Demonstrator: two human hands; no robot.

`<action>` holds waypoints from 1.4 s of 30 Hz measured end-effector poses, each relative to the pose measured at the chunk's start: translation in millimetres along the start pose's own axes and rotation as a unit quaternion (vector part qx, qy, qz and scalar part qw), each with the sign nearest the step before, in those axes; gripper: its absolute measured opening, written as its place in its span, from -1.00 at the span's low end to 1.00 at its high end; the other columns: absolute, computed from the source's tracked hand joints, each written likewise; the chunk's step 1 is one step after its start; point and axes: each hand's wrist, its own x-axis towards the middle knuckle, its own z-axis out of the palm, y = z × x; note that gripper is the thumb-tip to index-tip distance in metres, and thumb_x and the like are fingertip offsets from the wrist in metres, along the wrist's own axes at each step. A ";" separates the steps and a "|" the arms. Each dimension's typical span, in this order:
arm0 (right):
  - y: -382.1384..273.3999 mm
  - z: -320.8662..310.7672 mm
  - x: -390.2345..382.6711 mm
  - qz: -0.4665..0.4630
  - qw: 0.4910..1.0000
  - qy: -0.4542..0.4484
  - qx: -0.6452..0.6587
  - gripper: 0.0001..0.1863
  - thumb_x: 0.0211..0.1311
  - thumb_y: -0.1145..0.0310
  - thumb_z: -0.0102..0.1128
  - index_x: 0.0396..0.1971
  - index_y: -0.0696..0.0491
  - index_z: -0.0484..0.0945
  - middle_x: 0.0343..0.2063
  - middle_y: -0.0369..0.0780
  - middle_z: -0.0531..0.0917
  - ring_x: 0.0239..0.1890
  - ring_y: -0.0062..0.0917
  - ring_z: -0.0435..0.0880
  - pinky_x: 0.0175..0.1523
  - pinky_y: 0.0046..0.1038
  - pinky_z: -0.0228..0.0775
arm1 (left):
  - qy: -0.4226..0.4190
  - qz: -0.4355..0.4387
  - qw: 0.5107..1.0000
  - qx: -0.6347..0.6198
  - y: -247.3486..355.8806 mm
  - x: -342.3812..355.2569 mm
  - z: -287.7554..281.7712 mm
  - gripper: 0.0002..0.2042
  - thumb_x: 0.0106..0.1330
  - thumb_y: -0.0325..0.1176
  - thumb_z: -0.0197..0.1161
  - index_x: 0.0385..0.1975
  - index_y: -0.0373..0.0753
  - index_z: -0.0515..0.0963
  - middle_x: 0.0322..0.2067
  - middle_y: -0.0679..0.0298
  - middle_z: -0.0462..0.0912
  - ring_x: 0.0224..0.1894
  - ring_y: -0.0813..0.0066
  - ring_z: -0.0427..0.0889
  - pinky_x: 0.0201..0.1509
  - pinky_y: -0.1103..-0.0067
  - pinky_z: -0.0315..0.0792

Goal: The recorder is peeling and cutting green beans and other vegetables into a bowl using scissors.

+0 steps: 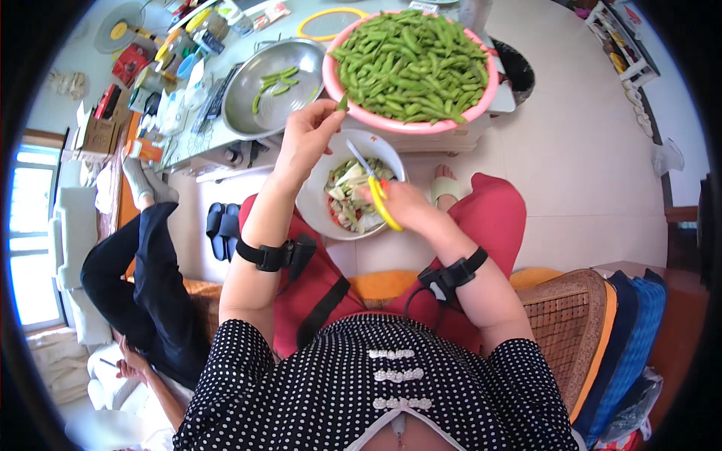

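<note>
Pinched between the fingertips of my left hand [309, 137] is a green soybean pod [343, 103], held up near the rim of a pink basin [481, 113] heaped with soybean pods [410, 66]. My right hand [406, 204] grips yellow-handled scissors [374, 180], blades angled up and left over a white bin [310, 204] of scraps. Inside it lie pale leafy peelings and bits of red. Left of the basin, a steel bowl [239, 89] holds several pods [277, 81].
A yellow-rimmed sieve [329, 24] lies behind the bowl. Jars and boxes crowd the table's left [180, 56]. A black bin [519, 69] stands right of the basin. At left sits another person in dark trousers [147, 278], near black slippers [223, 229]. A woven chair back [560, 327] is at right.
</note>
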 end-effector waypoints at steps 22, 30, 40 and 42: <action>-36.4 -10.9 -21.7 0.100 0.964 -0.235 0.071 -0.24 0.09 -0.35 -0.12 -0.20 0.14 0.52 -0.51 -0.16 0.57 -0.37 -0.40 0.60 -0.17 -0.35 0.45 | -0.132 -0.304 0.943 0.030 -104.3 -60.2 -7.3 -0.83 0.24 -0.32 0.12 -0.46 -0.27 0.57 -0.68 0.46 0.38 -0.66 0.73 0.30 -0.68 0.69 0.23; 3.0 9.3 -4.7 0.028 0.983 -0.095 -0.155 -0.25 0.10 -0.31 -0.14 -0.32 0.19 0.59 -0.28 0.01 0.62 -0.17 -0.16 0.59 -0.05 -0.26 0.40 | 0.200 0.078 0.970 0.116 -22.1 -0.9 -63.4 -0.64 0.12 -0.28 0.30 -0.11 -0.32 0.54 -0.33 0.20 0.56 -0.56 0.60 0.48 -0.52 0.65 0.40; 7.2 12.2 -2.8 -0.006 0.985 -0.072 -0.154 -0.25 0.06 -0.33 -0.09 -0.35 0.19 0.60 -0.29 -0.01 0.62 -0.15 -0.17 0.58 -0.04 -0.27 0.40 | 0.070 0.417 0.826 0.372 24.6 43.9 56.3 -0.84 0.02 -0.50 0.22 -0.36 -0.16 0.57 -0.35 0.27 0.53 -0.29 0.27 0.57 -0.24 0.46 0.44; 8.8 13.8 -1.2 -0.017 0.986 -0.064 -0.151 -0.26 0.07 -0.31 -0.08 -0.37 0.20 0.60 -0.30 0.00 0.62 -0.15 -0.17 0.58 -0.04 -0.26 0.40 | 0.047 0.392 0.838 0.376 20.2 53.4 68.6 -0.81 0.01 -0.50 0.22 -0.33 -0.17 0.55 -0.29 0.26 0.50 -0.32 0.25 0.56 -0.26 0.41 0.44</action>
